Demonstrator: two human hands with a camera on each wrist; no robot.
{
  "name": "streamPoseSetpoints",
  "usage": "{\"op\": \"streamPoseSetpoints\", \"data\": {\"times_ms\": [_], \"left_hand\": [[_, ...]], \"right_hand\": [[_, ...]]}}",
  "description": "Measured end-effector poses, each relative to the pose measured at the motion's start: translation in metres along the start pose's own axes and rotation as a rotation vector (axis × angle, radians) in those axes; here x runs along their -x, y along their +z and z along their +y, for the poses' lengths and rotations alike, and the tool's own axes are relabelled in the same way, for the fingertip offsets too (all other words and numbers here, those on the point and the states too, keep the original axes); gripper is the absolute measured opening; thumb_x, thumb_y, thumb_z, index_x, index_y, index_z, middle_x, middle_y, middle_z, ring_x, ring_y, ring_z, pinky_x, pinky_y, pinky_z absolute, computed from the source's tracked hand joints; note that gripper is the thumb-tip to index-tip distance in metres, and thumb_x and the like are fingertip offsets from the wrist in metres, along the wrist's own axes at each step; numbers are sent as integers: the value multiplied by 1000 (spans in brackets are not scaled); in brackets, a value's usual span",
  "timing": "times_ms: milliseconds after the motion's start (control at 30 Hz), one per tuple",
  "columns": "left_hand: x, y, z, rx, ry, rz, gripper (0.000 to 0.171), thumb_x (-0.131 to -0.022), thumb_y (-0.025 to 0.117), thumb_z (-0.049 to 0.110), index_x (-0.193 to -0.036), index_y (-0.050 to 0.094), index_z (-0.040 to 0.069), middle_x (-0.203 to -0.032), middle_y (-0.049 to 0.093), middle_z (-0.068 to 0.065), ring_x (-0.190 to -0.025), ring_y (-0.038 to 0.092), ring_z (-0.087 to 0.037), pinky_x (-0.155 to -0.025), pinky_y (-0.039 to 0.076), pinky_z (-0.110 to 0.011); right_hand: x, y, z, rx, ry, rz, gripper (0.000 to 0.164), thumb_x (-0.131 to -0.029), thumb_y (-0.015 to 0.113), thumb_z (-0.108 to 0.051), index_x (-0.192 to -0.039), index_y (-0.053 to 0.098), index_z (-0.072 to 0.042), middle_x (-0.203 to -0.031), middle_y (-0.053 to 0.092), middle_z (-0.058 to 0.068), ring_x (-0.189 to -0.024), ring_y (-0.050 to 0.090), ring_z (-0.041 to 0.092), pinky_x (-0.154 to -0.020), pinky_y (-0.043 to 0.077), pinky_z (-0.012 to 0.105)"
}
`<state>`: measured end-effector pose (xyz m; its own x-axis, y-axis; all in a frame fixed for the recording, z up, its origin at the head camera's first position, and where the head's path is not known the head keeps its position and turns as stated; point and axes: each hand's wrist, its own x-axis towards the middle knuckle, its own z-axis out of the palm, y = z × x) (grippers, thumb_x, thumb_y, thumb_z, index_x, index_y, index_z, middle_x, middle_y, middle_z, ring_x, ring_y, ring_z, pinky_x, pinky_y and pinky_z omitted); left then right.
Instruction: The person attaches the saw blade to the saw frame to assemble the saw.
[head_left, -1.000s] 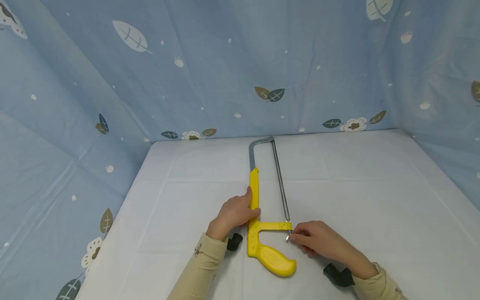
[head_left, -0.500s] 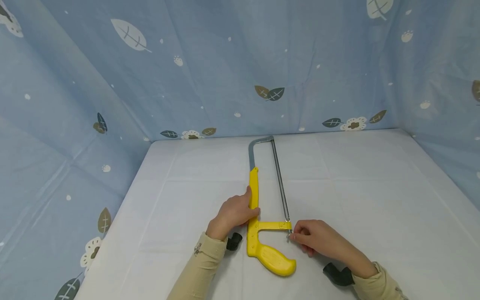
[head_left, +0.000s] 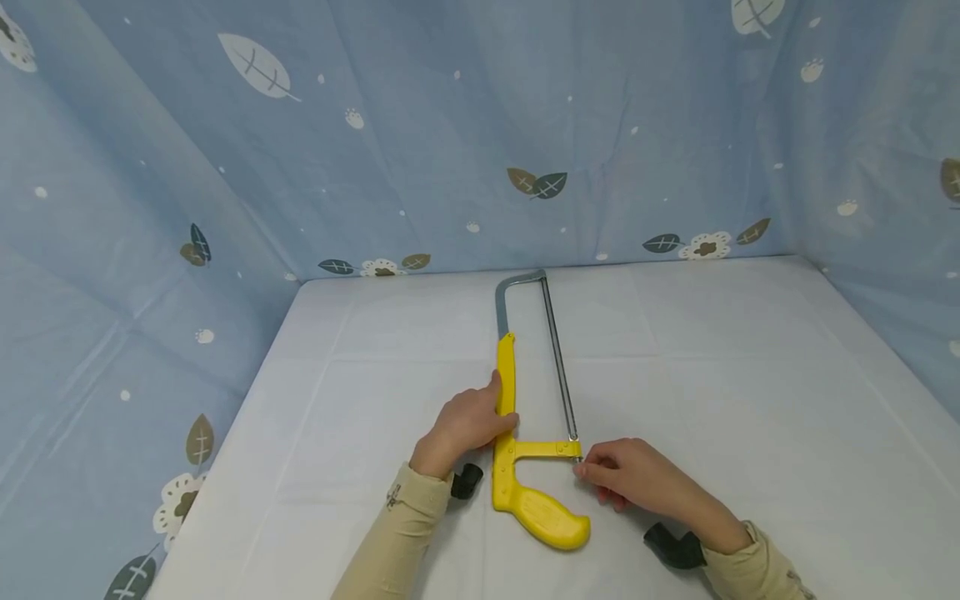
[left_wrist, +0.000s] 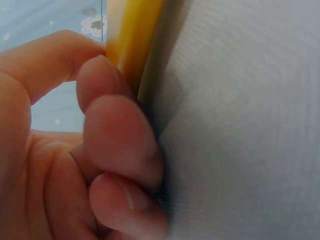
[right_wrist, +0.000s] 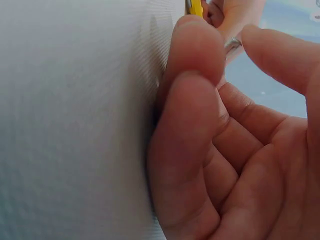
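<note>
A hacksaw (head_left: 551, 521) with a yellow frame and handle lies on the white cloth, its grey metal bow toward the back. The thin blade (head_left: 559, 358) runs along the frame's right side. My left hand (head_left: 463, 425) grips the yellow frame, thumb on top and fingertips low along its far side; the left wrist view shows them beside the yellow edge (left_wrist: 135, 45). At the blade's near end, my right hand (head_left: 637, 479) pinches the small metal wing nut (right_wrist: 232, 45) between thumb and forefinger. Those fingers mostly cover it in the head view.
White cloth covers the table (head_left: 750, 375). Blue patterned fabric (head_left: 450, 125) hangs behind and at both sides. A black wrist device (head_left: 675, 547) sits at the right cuff, and another black device (head_left: 467, 482) at the left cuff.
The wing nut's wings stood at differing angles in the earlier frames; now my right thumb has shifted slightly over it and hides it. My left hand and the hacksaw stay in place.
</note>
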<state>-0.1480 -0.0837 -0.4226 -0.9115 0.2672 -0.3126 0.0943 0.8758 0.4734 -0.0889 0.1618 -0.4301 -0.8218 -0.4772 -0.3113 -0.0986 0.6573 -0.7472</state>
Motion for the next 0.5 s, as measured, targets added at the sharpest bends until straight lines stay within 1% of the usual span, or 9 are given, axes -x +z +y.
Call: {"op": "streamPoseSetpoints", "data": {"times_ms": [233,400,500], "left_hand": [[-1,-2,1,13,4,7,80,-82,52,40,-144,13,7,-59,50,-3,-42,47,-15,-45,38,-27],[1,0,0,17,-2,-4,80,-83,52,40,-144,13,7,-60,49,-3,-43,46,-15,-45,38,-27],[2,1,-1,14,6,6,80,-82,52,40,-144,14,6,-59,49,-3,-43,45,-16,-45,37,-27]], "right_hand": [[-2,0,1,31,4,17,32,-83,54,-48,-74,59,-18,-56,53,-4,-44,47,12,-42,38,25],[-1,2,3,26,0,-1,31,-84,53,-47,-75,60,-18,-56,53,-5,-44,48,12,-42,38,25],[-1,2,3,27,-12,1,29,-84,53,-46,-76,61,-19,-56,54,-5,-44,48,12,-42,38,25]]}}
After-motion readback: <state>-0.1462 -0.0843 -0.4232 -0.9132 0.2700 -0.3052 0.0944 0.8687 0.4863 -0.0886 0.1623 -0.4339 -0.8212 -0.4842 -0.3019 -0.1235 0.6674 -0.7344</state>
